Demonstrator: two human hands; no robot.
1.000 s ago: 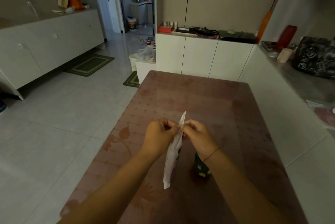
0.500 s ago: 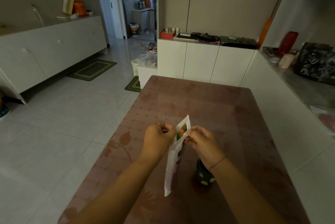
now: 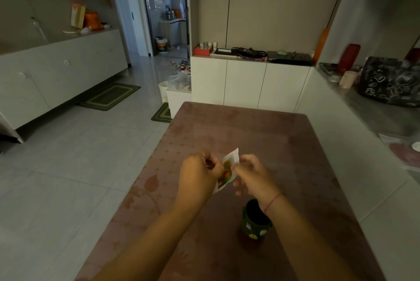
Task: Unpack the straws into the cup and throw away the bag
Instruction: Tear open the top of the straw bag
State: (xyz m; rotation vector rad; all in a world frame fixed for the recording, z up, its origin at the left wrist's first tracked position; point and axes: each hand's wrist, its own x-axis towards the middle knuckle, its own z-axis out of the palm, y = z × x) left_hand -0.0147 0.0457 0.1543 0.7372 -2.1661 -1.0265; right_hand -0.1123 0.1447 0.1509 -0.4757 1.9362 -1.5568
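I hold a white bag (image 3: pixel 234 158) above the brown table (image 3: pixel 250 135). My left hand (image 3: pixel 198 172) pinches one side of its mouth and my right hand (image 3: pixel 252 172) pinches the other. The mouth is pulled apart, and the red, orange and green ends of the straws (image 3: pixel 226 171) show inside. Most of the bag's length is hidden behind my left hand. A dark green cup (image 3: pixel 255 220) with small coloured flowers stands upright on the table, just under my right wrist. Nothing shows in its dark inside.
A white bin with a plastic liner (image 3: pixel 176 85) stands on the floor beyond the table's far left corner. White cabinets (image 3: pixel 245 85) lie behind the table. A grey counter (image 3: pixel 372 110) with a dark patterned bag (image 3: pixel 393 83) runs along the right.
The bag's mouth went from pinched flat to pulled apart, showing the straws. The bag has tilted so its length is now behind my left hand. The view has shifted, bringing the cup further into sight.
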